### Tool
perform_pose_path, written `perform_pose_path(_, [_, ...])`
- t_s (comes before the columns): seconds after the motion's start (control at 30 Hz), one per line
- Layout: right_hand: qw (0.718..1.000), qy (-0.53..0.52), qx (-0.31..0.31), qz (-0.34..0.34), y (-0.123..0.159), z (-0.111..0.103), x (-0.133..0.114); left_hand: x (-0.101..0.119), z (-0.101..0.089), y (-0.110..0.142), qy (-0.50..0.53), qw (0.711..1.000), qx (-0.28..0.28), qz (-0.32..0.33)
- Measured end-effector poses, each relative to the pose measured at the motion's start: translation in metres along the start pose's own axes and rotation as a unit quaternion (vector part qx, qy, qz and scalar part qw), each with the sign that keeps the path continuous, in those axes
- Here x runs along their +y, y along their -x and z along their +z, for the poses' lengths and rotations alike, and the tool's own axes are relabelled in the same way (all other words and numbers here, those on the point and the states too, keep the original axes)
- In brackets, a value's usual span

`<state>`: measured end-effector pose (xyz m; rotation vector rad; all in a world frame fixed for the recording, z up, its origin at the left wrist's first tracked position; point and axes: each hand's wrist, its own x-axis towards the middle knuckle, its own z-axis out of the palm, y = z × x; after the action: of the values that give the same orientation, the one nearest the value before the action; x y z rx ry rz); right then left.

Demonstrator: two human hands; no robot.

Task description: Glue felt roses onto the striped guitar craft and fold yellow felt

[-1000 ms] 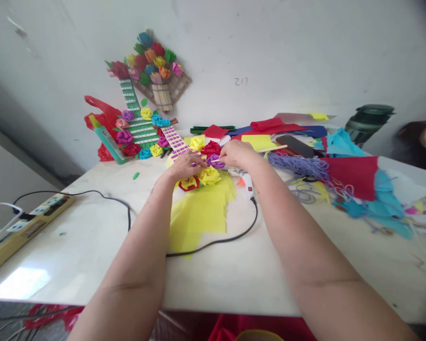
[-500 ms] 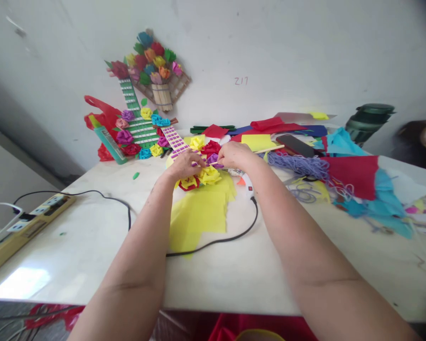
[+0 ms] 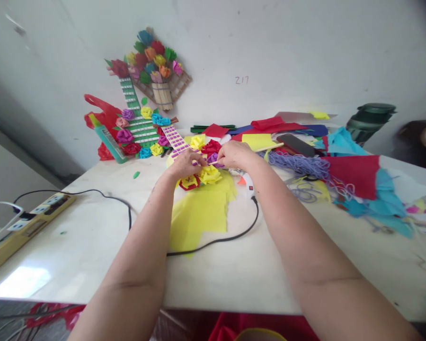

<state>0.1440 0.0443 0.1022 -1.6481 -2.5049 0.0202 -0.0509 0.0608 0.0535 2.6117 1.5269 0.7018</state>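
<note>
The flowers (image 3: 210,174) — yellow, red and purple — are on the worktop (image 3: 230,279), by a purple-and-white board (image 3: 175,139). The right hand (image 3: 234,155) grips a thin stick (image 3: 271,147), one end of it among the flowers. The left hand (image 3: 185,165), fingers bent, is at the flowers' left side; whether it grips anything I cannot tell. Yellow paper (image 3: 202,213) lies just in front of the flowers, a white tool (image 3: 247,184) just right of them — partly behind the forearm — and purple yarn (image 3: 300,165) farther right. A teal bottle (image 3: 109,141) leans to their left.
</note>
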Motion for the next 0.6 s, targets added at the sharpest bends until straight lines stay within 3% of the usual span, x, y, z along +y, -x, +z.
perform_pose_path(0.3, [0.996,0.002,0.035,0.086,0.0,-0.005,0.034,0.003,-0.004,0.0,0.013,1.0,-0.025,0.013])
perform_pose_path(0.4, [0.985,0.017,0.052,0.161,-0.005,0.004,0.056,0.004,-0.003,0.0,0.003,1.0,-0.017,0.014])
perform_pose_path(0.6, [0.959,0.027,0.022,0.282,-0.006,0.03,0.091,0.003,-0.002,0.0,-0.001,1.0,-0.011,-0.012])
